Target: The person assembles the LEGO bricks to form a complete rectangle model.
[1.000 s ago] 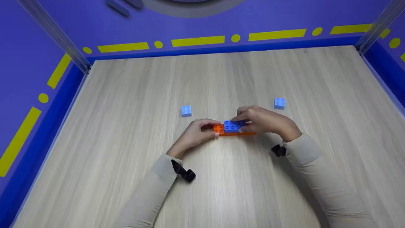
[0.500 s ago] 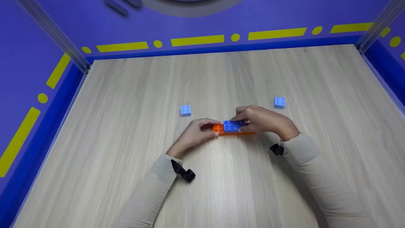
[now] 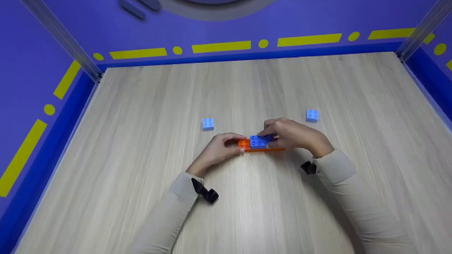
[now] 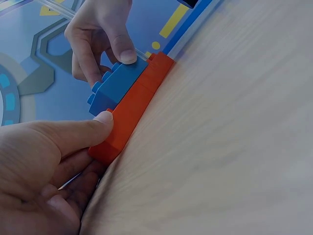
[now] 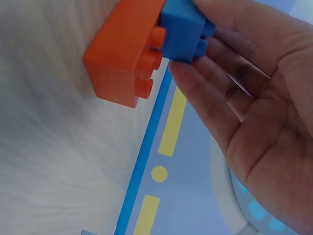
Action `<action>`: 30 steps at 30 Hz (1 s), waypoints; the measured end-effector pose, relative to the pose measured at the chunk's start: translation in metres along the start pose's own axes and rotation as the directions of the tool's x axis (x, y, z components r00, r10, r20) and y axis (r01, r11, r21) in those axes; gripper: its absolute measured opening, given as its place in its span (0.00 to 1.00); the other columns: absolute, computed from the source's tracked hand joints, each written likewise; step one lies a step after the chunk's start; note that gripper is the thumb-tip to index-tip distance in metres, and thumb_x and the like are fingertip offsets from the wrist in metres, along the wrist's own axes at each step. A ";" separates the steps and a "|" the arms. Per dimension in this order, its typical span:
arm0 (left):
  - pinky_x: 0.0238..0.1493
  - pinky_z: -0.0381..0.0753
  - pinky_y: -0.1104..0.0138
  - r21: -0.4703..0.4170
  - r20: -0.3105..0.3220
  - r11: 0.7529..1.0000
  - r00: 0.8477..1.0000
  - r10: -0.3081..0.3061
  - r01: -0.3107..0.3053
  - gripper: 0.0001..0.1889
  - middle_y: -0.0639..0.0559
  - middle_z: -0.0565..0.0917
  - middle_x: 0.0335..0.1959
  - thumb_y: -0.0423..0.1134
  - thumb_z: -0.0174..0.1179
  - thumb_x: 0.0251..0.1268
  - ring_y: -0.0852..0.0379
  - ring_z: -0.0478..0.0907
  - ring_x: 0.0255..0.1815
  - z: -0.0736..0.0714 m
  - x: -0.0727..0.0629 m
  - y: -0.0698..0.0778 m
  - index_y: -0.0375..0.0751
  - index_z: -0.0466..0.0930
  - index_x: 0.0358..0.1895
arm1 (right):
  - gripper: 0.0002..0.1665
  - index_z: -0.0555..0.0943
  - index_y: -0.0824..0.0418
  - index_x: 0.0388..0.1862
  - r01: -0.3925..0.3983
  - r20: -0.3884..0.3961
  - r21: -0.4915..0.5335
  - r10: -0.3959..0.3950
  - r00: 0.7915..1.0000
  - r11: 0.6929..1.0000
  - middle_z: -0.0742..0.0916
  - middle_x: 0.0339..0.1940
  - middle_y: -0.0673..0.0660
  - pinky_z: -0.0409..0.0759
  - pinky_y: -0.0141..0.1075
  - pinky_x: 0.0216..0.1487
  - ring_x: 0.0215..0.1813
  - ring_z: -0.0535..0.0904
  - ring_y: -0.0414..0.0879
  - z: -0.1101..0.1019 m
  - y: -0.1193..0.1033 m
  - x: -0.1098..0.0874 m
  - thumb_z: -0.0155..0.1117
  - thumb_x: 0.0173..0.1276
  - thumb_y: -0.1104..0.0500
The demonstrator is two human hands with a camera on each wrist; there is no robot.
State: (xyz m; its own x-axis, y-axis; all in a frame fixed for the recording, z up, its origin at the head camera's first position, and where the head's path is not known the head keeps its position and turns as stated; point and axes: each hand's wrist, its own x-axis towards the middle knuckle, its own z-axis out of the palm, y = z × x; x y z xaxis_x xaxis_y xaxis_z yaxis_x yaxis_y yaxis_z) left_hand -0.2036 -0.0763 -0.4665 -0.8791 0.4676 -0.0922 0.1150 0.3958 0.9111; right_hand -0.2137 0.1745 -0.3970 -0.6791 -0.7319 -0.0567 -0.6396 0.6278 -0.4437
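Note:
A long orange toy brick [image 3: 263, 150] lies on the table with a blue toy brick [image 3: 259, 142] on its middle. Orange studs show at both ends, to the left in the head view and beyond the blue brick in the right wrist view. My left hand [image 3: 220, 149] pinches the left end of the orange brick, thumb on the near side. With thumb and fingers on its sides, my right hand [image 3: 298, 134] grips the blue brick [image 4: 120, 87]. Seen from the left wrist, the blue brick's underside meets the top of the orange brick [image 4: 139, 98].
A small light blue brick [image 3: 208, 124] lies behind my left hand, and another light blue brick [image 3: 312, 115] sits behind my right wrist. Purple-blue panels [image 3: 219, 31] with yellow marks wall the wooden table [image 3: 159, 106] at the back and sides.

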 end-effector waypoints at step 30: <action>0.69 0.65 0.60 -0.009 0.004 1.000 1.000 -0.003 0.003 0.21 0.52 0.81 0.58 0.40 0.69 0.57 0.55 0.72 0.64 0.000 0.000 0.002 0.48 0.82 0.56 | 0.22 0.82 0.63 0.55 -0.048 0.004 0.160 0.048 0.999 0.986 0.82 0.44 0.56 0.81 0.44 0.53 0.51 0.81 0.50 0.006 0.012 -0.006 0.69 0.61 0.64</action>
State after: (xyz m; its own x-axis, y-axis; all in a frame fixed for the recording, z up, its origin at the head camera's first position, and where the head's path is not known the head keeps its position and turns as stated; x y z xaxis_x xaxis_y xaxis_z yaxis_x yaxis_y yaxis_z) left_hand -0.2034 -0.0753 -0.4649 -0.8775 0.4698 -0.0964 0.1083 0.3898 0.9145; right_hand -0.2154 0.1849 -0.4077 -0.7077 -0.7018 -0.0817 -0.5400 0.6118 -0.5779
